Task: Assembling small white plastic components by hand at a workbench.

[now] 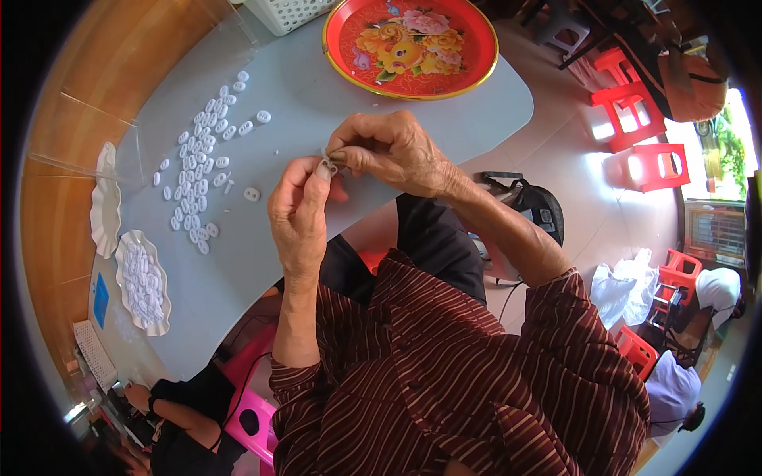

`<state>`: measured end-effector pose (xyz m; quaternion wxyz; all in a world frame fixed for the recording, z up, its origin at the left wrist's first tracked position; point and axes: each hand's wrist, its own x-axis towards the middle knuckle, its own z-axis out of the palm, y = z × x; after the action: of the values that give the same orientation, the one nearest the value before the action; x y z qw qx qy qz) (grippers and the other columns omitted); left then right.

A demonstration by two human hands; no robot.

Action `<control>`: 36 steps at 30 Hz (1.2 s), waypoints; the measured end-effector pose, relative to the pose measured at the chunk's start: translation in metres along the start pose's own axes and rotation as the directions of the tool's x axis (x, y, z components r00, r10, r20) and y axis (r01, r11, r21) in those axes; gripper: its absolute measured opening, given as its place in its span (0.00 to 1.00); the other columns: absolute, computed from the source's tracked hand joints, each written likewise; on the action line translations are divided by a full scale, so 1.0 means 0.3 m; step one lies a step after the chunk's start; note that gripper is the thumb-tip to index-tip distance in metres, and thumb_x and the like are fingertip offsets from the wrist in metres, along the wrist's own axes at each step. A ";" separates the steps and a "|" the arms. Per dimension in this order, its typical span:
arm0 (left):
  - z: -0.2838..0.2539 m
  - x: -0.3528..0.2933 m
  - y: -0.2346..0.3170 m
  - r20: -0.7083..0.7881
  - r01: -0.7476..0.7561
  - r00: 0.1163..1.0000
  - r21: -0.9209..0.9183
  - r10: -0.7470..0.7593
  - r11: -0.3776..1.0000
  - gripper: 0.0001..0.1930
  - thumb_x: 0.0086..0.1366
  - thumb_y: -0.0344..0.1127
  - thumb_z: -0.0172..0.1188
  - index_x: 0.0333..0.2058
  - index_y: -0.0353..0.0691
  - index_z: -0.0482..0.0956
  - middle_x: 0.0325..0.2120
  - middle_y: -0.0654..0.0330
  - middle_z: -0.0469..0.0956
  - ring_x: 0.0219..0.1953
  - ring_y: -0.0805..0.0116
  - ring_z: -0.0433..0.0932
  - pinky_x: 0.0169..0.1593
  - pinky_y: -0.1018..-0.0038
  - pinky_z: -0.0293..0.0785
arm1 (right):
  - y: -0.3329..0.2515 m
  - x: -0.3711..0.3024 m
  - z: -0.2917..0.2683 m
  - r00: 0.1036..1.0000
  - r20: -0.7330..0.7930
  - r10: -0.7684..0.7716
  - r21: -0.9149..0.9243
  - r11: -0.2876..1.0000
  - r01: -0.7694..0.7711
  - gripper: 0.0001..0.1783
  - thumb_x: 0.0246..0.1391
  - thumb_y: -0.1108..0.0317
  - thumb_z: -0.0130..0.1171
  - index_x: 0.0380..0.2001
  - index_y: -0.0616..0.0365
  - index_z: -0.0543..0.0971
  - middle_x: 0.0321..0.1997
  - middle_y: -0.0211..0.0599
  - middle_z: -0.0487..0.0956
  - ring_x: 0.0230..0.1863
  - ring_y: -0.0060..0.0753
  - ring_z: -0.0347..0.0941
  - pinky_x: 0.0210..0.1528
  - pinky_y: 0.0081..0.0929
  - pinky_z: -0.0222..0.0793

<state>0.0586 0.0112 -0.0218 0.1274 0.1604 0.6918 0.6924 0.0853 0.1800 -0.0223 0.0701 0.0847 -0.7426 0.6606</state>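
Between both hands, above the near edge of the pale grey table (286,87), is a small white plastic piece (329,165) with loop-like openings. My left hand (298,202) pinches it between thumb and fingers. From the right, the closed thumb and fingers of my right hand (397,151) grip the same piece, hiding part of it. Left of my hands, many white oval pieces with two holes (193,178) lie spread in a loose heap. One single oval piece (252,193) rests apart, nearer to my left hand.
A red round tray with painted flowers (476,47) stands at the far side, beside a white basket (287,14). At left are a scalloped dish of white pieces (164,324) and another scalloped dish (105,210). Red stools (663,165) and other people occupy the surroundings.
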 end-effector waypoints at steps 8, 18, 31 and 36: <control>0.013 -0.003 -0.008 0.049 0.040 0.998 -0.100 -0.035 0.994 0.08 0.61 0.32 0.54 0.33 0.33 0.76 0.23 0.67 0.72 0.27 0.82 0.65 0.34 0.84 0.61 | -0.007 0.006 -0.001 0.991 -0.057 -0.117 -0.244 0.965 0.100 0.06 0.52 0.72 0.60 0.29 0.63 0.76 0.21 0.33 0.77 0.26 0.22 0.75 0.29 0.22 0.71; 0.021 0.007 -0.008 0.029 0.030 0.999 -0.053 -0.028 0.998 0.06 0.60 0.32 0.53 0.28 0.35 0.74 0.20 0.69 0.69 0.23 0.82 0.63 0.29 0.82 0.60 | -0.006 0.005 -0.016 1.000 -0.021 -0.019 -0.135 0.991 0.016 0.08 0.52 0.68 0.60 0.29 0.63 0.77 0.20 0.37 0.78 0.22 0.29 0.74 0.26 0.26 0.69; 0.018 -0.005 0.010 0.045 -0.003 0.999 -0.048 0.006 0.999 0.05 0.60 0.30 0.51 0.29 0.35 0.73 0.20 0.69 0.68 0.24 0.81 0.63 0.29 0.82 0.61 | -0.025 0.007 -0.007 0.996 0.020 -0.084 -0.190 0.978 0.087 0.06 0.51 0.71 0.59 0.28 0.64 0.76 0.22 0.40 0.79 0.24 0.33 0.76 0.28 0.27 0.71; 0.006 -0.008 -0.005 0.077 -0.092 0.994 0.111 0.084 0.990 0.05 0.61 0.30 0.51 0.30 0.34 0.73 0.19 0.69 0.66 0.23 0.81 0.61 0.28 0.82 0.60 | -0.009 0.010 0.002 0.993 0.017 -0.116 -0.225 0.967 0.117 0.07 0.51 0.70 0.60 0.28 0.64 0.76 0.22 0.41 0.79 0.24 0.37 0.76 0.29 0.29 0.71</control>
<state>0.0614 0.0121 -0.0233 0.1122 0.2226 0.7175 0.6504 0.0830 0.1790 -0.0191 0.1166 0.1207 -0.8066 0.5667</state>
